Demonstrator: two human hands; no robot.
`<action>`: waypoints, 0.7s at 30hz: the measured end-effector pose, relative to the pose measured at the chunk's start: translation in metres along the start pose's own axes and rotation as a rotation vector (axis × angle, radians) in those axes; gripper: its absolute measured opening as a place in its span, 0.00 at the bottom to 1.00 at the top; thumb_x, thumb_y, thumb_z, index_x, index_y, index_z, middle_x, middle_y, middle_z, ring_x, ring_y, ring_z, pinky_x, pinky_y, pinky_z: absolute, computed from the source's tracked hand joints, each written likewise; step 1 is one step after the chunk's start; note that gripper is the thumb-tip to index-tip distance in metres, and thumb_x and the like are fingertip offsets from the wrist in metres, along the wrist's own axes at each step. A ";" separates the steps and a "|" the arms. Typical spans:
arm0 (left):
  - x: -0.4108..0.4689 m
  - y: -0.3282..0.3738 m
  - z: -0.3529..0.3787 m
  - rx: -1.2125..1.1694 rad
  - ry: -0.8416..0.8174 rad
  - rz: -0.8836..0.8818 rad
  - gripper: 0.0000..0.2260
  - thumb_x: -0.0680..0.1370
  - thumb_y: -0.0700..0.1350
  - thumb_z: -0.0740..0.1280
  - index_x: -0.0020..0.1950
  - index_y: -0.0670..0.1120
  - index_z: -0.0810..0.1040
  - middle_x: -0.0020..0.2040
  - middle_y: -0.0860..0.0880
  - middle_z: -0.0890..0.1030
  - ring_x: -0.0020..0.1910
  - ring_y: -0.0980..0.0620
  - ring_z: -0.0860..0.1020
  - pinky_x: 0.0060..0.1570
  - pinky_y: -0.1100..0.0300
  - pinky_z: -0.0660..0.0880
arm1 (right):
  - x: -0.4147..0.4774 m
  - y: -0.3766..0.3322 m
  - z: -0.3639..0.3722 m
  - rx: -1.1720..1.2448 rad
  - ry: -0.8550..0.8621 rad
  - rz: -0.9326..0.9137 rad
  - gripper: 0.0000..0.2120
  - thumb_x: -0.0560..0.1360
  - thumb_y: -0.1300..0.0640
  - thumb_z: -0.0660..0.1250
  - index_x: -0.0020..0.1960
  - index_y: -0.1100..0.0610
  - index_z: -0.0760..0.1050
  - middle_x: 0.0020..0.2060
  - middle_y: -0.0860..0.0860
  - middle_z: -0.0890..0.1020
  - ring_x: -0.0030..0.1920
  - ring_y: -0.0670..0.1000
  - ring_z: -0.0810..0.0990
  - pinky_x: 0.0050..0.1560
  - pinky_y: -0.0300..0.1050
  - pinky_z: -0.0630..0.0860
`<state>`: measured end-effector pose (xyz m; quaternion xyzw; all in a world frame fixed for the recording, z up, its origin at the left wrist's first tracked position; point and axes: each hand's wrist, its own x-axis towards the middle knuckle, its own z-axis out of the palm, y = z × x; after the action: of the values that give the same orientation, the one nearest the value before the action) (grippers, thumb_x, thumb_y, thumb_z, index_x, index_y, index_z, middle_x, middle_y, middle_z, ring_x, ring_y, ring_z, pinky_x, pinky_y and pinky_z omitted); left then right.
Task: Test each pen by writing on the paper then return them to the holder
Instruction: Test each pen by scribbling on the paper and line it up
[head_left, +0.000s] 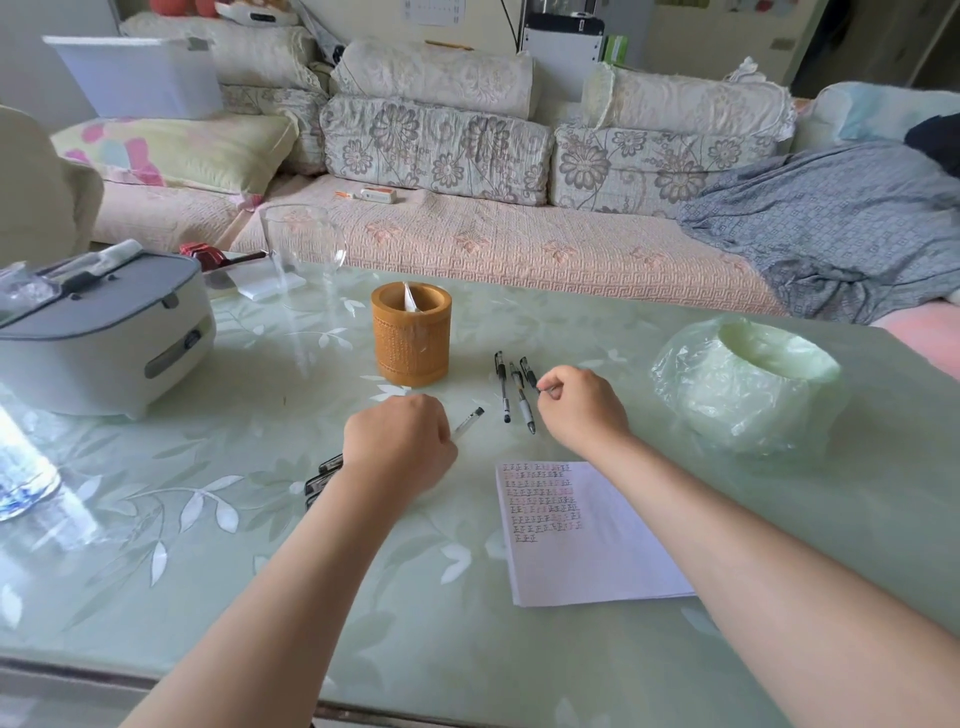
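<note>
One paper (587, 530) lies nearest on the desk (260, 597). Beyond it the left hand (400, 441) curls its fingers round a bunch of pens (323, 475), one tip aimed far-right; crowded, one could slip. The right hand (582, 405) pinches a pen (529, 375) beside two loose pens (503, 387) lying lengthwise, tips nearward; a nudge might roll them. The holder (411, 335) stands farthest.

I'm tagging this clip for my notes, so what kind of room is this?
Probably a home living room: a long sofa with floral cushions stands behind the table, and a grey blanket lies crumpled on its seat.
</note>
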<state>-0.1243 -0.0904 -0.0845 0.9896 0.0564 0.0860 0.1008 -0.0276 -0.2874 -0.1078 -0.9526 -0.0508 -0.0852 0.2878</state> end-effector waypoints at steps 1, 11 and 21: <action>-0.003 0.000 -0.002 -0.027 0.010 0.007 0.07 0.73 0.47 0.63 0.47 0.54 0.80 0.46 0.54 0.80 0.46 0.49 0.77 0.39 0.60 0.68 | -0.004 -0.005 -0.003 0.010 0.000 -0.044 0.11 0.74 0.58 0.62 0.52 0.49 0.80 0.51 0.47 0.81 0.51 0.50 0.79 0.53 0.44 0.75; -0.022 0.014 -0.007 -0.363 -0.047 0.201 0.05 0.77 0.52 0.66 0.49 0.57 0.81 0.43 0.60 0.81 0.41 0.58 0.77 0.42 0.60 0.75 | -0.066 -0.025 -0.033 -0.020 -0.247 -0.438 0.17 0.76 0.61 0.61 0.62 0.48 0.78 0.52 0.45 0.77 0.53 0.48 0.75 0.57 0.45 0.73; -0.028 0.003 -0.005 -0.395 -0.242 0.233 0.06 0.74 0.49 0.72 0.50 0.56 0.82 0.44 0.59 0.82 0.40 0.65 0.76 0.45 0.63 0.75 | -0.097 0.002 -0.058 -0.121 -0.276 -0.250 0.12 0.80 0.57 0.61 0.59 0.50 0.79 0.55 0.47 0.82 0.57 0.51 0.78 0.57 0.45 0.74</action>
<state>-0.1519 -0.0960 -0.0832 0.9536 -0.0885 -0.0126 0.2876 -0.1306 -0.3259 -0.0799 -0.9570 -0.2026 0.0084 0.2073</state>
